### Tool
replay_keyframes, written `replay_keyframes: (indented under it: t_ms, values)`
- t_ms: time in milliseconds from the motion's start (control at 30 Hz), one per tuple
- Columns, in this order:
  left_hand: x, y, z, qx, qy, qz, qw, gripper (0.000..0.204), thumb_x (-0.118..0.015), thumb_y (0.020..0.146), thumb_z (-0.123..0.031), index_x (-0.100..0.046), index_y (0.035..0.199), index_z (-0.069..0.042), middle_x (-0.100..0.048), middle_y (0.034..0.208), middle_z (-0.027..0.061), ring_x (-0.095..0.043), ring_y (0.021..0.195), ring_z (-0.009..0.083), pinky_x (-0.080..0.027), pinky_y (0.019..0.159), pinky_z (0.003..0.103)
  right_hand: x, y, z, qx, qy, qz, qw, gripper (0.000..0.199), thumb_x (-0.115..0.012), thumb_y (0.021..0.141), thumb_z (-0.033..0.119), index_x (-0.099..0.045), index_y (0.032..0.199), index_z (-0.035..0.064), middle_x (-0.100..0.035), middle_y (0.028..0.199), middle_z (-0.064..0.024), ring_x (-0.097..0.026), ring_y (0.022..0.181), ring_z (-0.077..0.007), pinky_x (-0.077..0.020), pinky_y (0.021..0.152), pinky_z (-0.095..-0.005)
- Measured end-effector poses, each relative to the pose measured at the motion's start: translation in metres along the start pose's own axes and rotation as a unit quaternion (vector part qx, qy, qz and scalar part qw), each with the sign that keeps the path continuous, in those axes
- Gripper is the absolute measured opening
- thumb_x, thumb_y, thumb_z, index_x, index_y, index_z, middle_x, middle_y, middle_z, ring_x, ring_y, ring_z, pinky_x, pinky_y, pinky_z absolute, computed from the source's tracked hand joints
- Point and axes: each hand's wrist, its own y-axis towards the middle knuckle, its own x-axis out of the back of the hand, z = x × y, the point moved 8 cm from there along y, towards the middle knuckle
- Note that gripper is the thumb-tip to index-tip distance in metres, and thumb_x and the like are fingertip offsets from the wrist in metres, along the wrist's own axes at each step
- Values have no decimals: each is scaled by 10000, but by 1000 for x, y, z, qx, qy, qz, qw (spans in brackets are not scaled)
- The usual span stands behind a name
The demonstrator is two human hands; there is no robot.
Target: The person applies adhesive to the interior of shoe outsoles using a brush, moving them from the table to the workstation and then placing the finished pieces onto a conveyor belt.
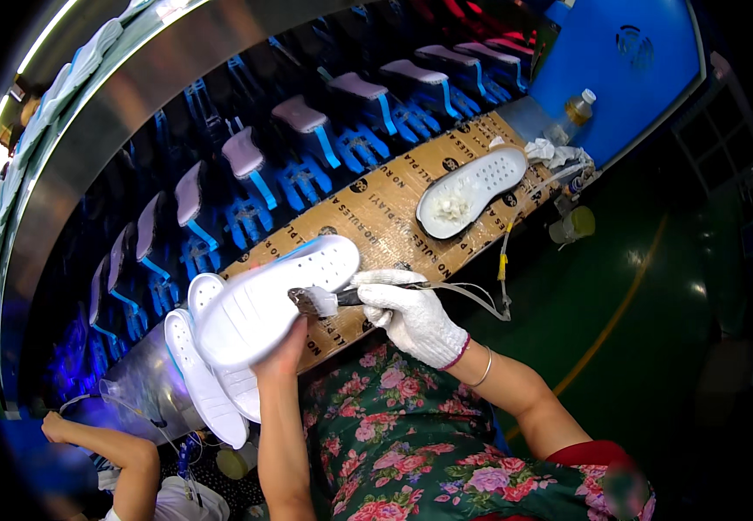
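Observation:
My bare left hand (pixel 284 349) grips a white shoe sole (pixel 242 326) from beneath, its fingers mostly hidden by it. In a white knit glove, my right hand (pixel 415 323) is closed around the dark handle of a glue brush (pixel 317 301). The bristles touch the sole near its right edge, and a thin clear tube (pixel 472 291) runs from the handle. Under and left of the held sole lie more white soles (pixel 205 382), partly overlapped. Farther right, a grey-white sole (pixel 492 178) with a pale crusty lump rests on the bench.
Printed brown cardboard (pixel 381 208) covers the narrow bench. Beyond it stand blue clamps (pixel 307 178) and several pinkish padded supports (pixel 300 114). A bottle (pixel 578 108) and crumpled cloth (pixel 554 154) sit at the far right end. Another person's arm (pixel 120 451) shows at lower left.

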Motion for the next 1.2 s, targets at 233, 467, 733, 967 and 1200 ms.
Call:
replay_keyframes:
  t_ms: [233,467,733,967,1200]
  values:
    - [23,-110,67,267,-32,6,963,918,-510,895,-712,-304,1566,-120,-381,1511,297,-465,1295,489,-461,919,570,-2,-9,-13,20,-83,8,996,159,-687,901,12,-722,1049,-35,-696,834,-63,-605,663,-98,-464,578,-203]
    - [9,-101,90,231,22,86,969,984,-651,751,-715,-397,1511,-144,-471,1482,209,-441,1343,510,-336,1018,799,-56,-39,53,252,-366,96,891,195,-730,844,-8,-746,1036,-38,-733,952,-110,-695,818,-131,-551,721,-248]
    - [15,-83,82,44,187,1,981,1055,-595,784,-804,-292,1578,-178,-406,1565,93,-431,1406,327,-365,1160,541,-120,-60,75,521,-532,160,648,231,-775,762,36,-762,992,28,-758,992,-123,-738,858,-268,-581,760,-360]
    - [33,-91,95,95,178,3,979,1020,-670,768,-734,-323,1565,-201,-417,1557,90,-433,1405,331,-352,1173,541,-128,-70,54,554,-577,142,583,345,-762,749,85,-749,1093,72,-729,1073,-144,-729,886,-311,-587,736,-377]
    - [69,-77,96,105,90,15,990,1017,-585,805,-784,-291,1576,-189,-395,1569,108,-412,1418,335,-332,1184,533,-114,-60,49,434,-447,116,773,249,-744,791,25,-735,1038,-4,-737,985,-148,-724,845,-263,-571,761,-343]
